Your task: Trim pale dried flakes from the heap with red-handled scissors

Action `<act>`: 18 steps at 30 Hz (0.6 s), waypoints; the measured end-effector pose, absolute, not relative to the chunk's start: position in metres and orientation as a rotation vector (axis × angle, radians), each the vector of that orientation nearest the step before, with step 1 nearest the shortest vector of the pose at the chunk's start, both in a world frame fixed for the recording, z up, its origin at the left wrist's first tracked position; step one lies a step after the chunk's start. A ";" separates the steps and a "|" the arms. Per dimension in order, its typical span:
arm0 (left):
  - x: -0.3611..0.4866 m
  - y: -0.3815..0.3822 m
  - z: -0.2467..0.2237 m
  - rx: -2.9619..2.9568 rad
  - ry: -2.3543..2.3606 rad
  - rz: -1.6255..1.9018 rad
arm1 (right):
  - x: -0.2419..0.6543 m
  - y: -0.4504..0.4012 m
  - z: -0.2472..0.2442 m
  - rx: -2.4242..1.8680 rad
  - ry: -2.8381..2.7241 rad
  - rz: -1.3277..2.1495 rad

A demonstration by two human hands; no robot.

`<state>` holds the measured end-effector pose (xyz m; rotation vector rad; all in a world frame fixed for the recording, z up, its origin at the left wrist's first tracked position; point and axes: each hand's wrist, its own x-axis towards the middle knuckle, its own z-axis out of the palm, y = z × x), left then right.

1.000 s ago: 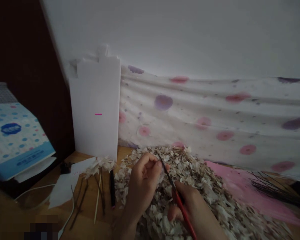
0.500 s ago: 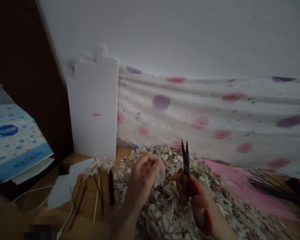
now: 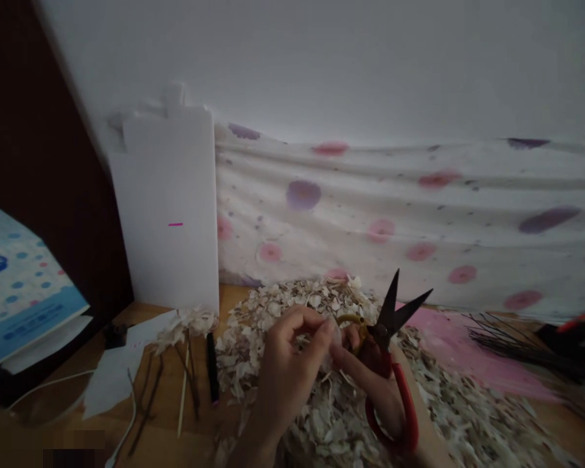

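Red-handled scissors [image 3: 386, 328], blades spread, closed in my right grip [image 3: 370, 383]; one pale flake [image 3: 334, 338] pinched in my left grip [image 3: 292, 364].
Both grips sit over one heaped flake pile [image 3: 292, 305], its left edge just beside one black stick [image 3: 212, 370] on the wooden worktop [image 3: 231, 299].

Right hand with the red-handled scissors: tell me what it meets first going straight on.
The right hand, gripping the red-handled scissors, points up and left: first comes the pale translucent flake pinched by the left hand, apparently touching or nearly so; depth is unclear.
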<state>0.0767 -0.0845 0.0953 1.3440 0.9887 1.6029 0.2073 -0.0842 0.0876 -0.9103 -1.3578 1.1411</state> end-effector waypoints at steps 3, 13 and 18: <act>0.075 -0.084 0.094 1.233 0.972 1.548 | 0.211 -0.084 0.085 -0.854 -1.330 1.192; 0.059 -0.087 0.095 1.203 0.570 1.089 | 0.221 -0.081 0.091 -0.665 -1.293 1.625; 0.061 -0.085 0.096 1.115 0.494 1.084 | 0.222 -0.080 0.093 -0.638 -1.292 1.720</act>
